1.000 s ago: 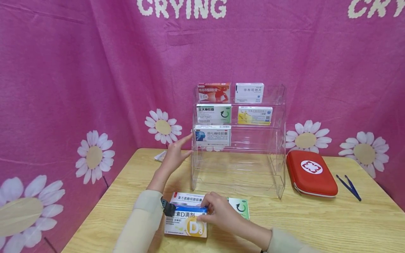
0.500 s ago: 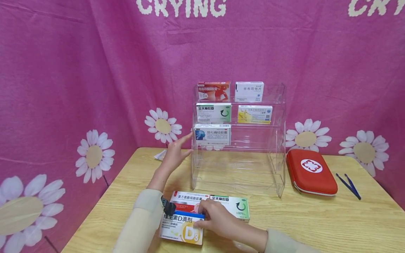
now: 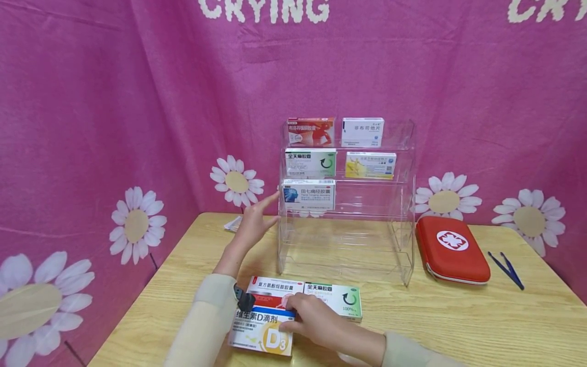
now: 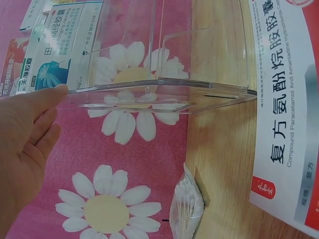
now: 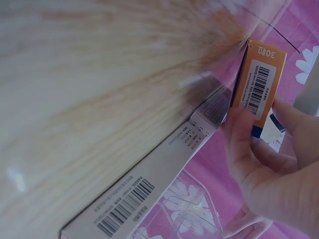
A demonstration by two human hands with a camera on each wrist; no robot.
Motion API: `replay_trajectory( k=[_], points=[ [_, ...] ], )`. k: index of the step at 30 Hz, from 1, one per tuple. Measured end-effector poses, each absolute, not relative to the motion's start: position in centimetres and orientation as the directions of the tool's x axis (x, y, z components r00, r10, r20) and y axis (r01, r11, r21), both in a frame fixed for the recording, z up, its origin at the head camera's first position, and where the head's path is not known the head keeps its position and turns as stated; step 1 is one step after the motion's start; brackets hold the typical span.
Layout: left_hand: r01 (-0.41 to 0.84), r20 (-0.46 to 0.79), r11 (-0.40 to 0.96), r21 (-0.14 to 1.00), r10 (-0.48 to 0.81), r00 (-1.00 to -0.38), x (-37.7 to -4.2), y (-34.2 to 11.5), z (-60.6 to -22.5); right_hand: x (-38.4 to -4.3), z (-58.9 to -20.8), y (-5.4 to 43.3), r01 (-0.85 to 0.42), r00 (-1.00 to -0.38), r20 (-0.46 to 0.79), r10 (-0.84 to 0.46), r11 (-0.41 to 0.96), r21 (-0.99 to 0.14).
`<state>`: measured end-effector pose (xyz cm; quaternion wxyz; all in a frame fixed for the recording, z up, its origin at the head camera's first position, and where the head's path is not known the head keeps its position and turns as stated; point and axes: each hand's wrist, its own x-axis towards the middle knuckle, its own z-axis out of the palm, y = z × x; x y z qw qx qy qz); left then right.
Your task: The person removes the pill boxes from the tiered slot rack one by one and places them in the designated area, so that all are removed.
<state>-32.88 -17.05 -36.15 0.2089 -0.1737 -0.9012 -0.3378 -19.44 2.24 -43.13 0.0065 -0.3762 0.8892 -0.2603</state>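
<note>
In the head view my right hand (image 3: 316, 320) pinches the right end of a vitamin D drops box (image 3: 260, 331), white with a blue top edge and an orange D3 mark. Its orange end with a barcode shows in the right wrist view, between thumb and fingers. Behind it lie a red-and-white medicine box (image 3: 275, 291) and a green-and-white medicine box (image 3: 337, 302). My left hand (image 3: 253, 221) reaches to the left side of a clear acrylic display rack (image 3: 345, 250), extended fingertips right at its edge. A white-and-blue medicine box (image 4: 67, 45) stands on the rack near those fingertips.
Higher on the rack stand a red box (image 3: 311, 132), a white box (image 3: 362, 132), a green-and-white box (image 3: 310, 163) and a yellow-and-white box (image 3: 370, 165). Right of it lie a red first-aid case (image 3: 451, 250) and blue tweezers (image 3: 506, 270). A cotton swab packet (image 4: 187, 206) lies left.
My right hand has brought the vitamin D drops box toward me and slightly left, uncovering more of the red-and-white box. My left hand has stayed at the rack's side.
</note>
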Motion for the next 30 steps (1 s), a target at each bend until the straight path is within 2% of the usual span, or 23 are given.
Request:
replay_trajectory(
  k=[8, 20, 30],
  points=[
    [0.458, 0.497, 0.710, 0.535, 0.174, -0.850, -32.90, -17.09, -36.16, -19.48, -43.30, 2.11, -0.683, -0.699, 0.224, -0.679, 0.541, -0.490],
    [0.464, 0.504, 0.707, 0.533, 0.175, -0.846, -33.00, -17.17, -36.36, -19.57, -43.09, 2.01, -0.638, -0.721, 0.172, -0.671, 0.548, -0.540],
    [0.468, 0.502, 0.695, 0.546, 0.176, -0.847, -33.03, -17.21, -36.47, -19.38, -43.55, 1.76, -0.686, -0.698, 0.224, -0.680, 0.546, -0.482]
  ],
)
